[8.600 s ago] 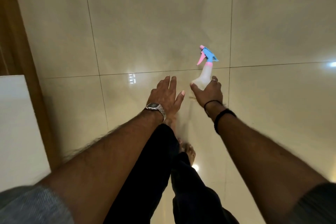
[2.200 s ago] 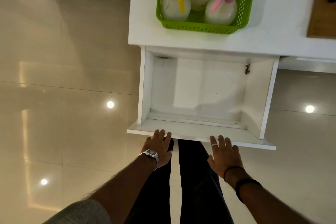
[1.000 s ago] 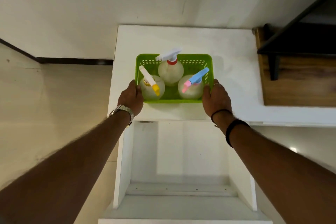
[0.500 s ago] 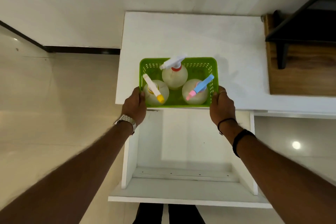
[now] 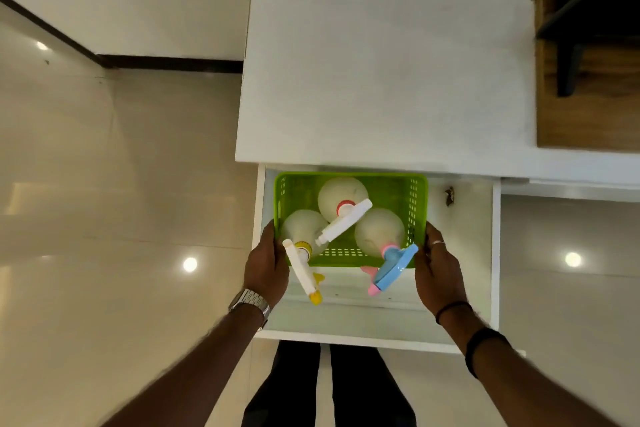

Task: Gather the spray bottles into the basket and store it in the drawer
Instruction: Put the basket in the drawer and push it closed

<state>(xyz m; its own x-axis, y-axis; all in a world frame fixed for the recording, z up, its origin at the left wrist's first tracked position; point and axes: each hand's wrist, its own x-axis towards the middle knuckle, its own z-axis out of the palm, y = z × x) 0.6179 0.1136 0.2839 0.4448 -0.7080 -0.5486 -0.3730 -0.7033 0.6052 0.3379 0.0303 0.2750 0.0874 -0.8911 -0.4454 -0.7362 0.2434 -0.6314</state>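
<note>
A green plastic basket (image 5: 398, 189) sits low inside the open white drawer (image 5: 377, 334), towards its back and left. Three translucent spray bottles stand in it: one with a white and yellow head (image 5: 302, 265), one with a white head and red collar (image 5: 343, 199), one with a blue and pink head (image 5: 391, 265). My left hand (image 5: 266, 267) grips the basket's left side. My right hand (image 5: 438, 270) grips its right side.
The white cabinet top (image 5: 384, 73) lies bare behind the drawer. A wooden surface with a black frame (image 5: 585, 55) is at the right. Glossy beige floor tiles (image 5: 114, 204) spread to the left, and my legs (image 5: 329, 388) stand below the drawer front.
Both hands have carried the basket with its bottles off the cabinet top and down into the open drawer. The drawer was opened earlier.
</note>
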